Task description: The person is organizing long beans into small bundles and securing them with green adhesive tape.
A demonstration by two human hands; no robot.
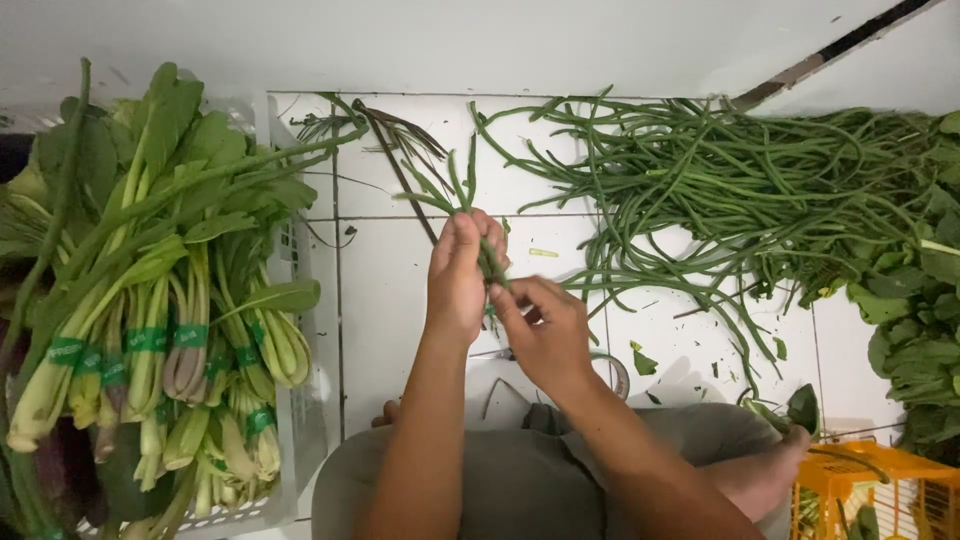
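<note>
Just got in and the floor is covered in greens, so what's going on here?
A person sits on the white tiled floor holding a small bunch of long beans upright in both hands. The left hand grips the bunch and the right hand works at its lower part. A big loose pile of long beans lies to the right. Banded bundles of leafy greens fill a white crate on the left, and an orange basket sits at lower right.

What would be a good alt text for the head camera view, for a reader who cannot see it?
Seen from above, a seated person's left hand and right hand grip a small bunch of long beans over a white tiled floor. A loose pile of long beans lies to the right, and banded leafy greens fill a white crate on the left.
</note>
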